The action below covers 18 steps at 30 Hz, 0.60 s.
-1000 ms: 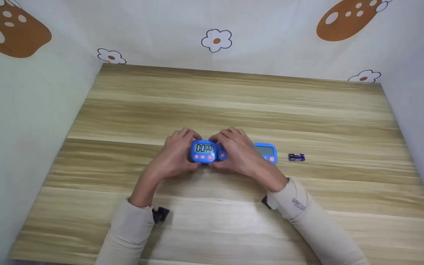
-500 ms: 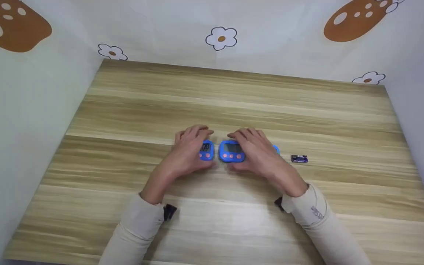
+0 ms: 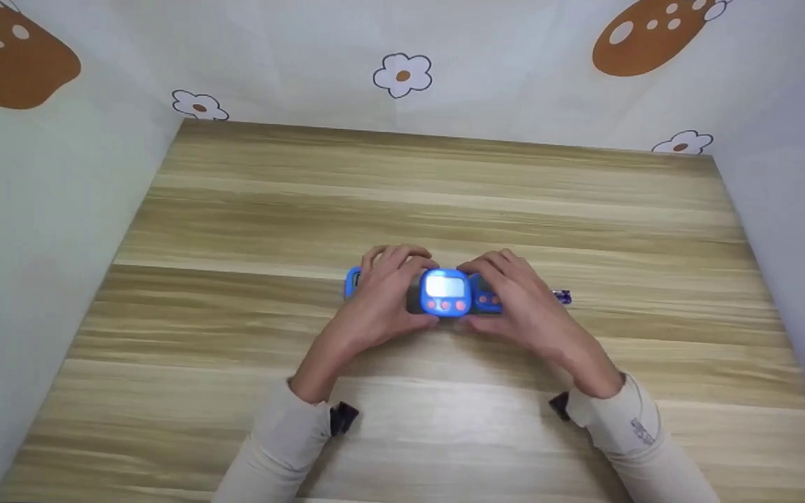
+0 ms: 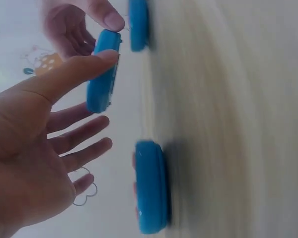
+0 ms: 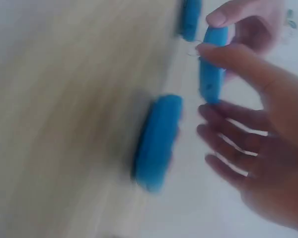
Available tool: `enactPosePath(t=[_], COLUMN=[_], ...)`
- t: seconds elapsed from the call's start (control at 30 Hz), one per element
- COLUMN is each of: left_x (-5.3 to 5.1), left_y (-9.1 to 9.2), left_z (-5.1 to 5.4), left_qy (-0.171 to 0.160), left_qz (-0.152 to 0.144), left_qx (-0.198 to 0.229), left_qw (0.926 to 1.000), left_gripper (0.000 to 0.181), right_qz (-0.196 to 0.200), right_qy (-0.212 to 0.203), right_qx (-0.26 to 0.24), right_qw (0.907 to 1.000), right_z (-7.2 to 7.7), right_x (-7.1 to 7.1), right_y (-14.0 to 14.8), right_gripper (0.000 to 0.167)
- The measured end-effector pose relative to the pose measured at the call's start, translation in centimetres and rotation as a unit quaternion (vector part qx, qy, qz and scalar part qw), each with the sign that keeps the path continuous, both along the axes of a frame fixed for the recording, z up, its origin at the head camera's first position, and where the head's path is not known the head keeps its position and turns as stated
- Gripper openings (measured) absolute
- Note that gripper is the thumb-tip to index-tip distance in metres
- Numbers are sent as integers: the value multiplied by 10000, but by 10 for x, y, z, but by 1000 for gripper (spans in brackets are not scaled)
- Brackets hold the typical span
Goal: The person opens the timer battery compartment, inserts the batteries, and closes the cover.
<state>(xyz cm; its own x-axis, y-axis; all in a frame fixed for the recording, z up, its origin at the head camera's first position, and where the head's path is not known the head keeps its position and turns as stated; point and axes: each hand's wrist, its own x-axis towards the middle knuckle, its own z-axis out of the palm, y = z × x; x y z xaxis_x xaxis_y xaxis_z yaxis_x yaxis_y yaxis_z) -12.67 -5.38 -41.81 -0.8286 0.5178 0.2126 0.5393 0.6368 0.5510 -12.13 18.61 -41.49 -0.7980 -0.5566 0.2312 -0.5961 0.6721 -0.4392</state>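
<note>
The step in hand looks like a two-handed hold: the left hand [image 3: 383, 299] and right hand [image 3: 527, 302] pinch a blue timer [image 3: 446, 293] between thumbs and forefingers, raised off the table [image 3: 444, 433]. The next move likely calls for steady, even pinches. Both wrists angle inward, the remaining fingers spread apart.

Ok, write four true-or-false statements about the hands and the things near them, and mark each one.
1. The left hand and right hand grip the same blue timer. True.
2. That blue timer lies flat on the table. False: it is held above the table.
3. Its front buttons are pink. True.
4. The small purple object is nearer the left hand. False: the small purple object is nearer the right hand.
</note>
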Motion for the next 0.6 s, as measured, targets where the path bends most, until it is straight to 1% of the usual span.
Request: enactPosePath(t=[0.03, 0.07, 0.1, 0.17, 0.23, 0.27, 0.33, 0.43, 0.53, 0.6], left_x=[6, 11, 16, 24, 29, 32, 34, 36, 36, 35], left_y=[2, 5, 8, 14, 19, 22, 26, 29, 32, 34], left_z=[1, 1, 2, 1, -1, -2, -6, -10, -13, -13], left_qy=[-115, -277, -471, -820, -1135, -1258, -1332, -1383, -1392, -1428], left_qz=[-87, -195, -310, -550, -730, -780, -816, -798, -798, -808], left_qx=[336, 684, 1014, 1574, 1984, 2127, 2305, 2486, 2530, 2482], left_qw=[9993, 9971, 9932, 9826, 9708, 9658, 9605, 9554, 9541, 9547], left_gripper=[65, 66, 66, 66, 67, 67, 66, 67, 67, 68], right_qz=[38, 85, 118, 178, 205, 195, 177, 168, 169, 147], right_qy=[-110, -229, -357, -626, -861, -953, -1072, -1072, -1038, -1026], right_qx=[-297, -584, -857, -1383, -1797, -1919, -2081, -2094, -2078, -2064], right_qw=[9995, 9980, 9956, 9882, 9797, 9766, 9720, 9718, 9725, 9730], right_z=[2, 4, 5, 7, 10, 12, 17, 22, 23, 22], right_x=[6, 13, 19, 30, 40, 43, 48, 50, 51, 52], right_y=[7, 14, 20, 31, 37, 39, 41, 41, 43, 45], right_gripper=[63, 64, 65, 66, 65, 64, 62, 62, 62, 62])
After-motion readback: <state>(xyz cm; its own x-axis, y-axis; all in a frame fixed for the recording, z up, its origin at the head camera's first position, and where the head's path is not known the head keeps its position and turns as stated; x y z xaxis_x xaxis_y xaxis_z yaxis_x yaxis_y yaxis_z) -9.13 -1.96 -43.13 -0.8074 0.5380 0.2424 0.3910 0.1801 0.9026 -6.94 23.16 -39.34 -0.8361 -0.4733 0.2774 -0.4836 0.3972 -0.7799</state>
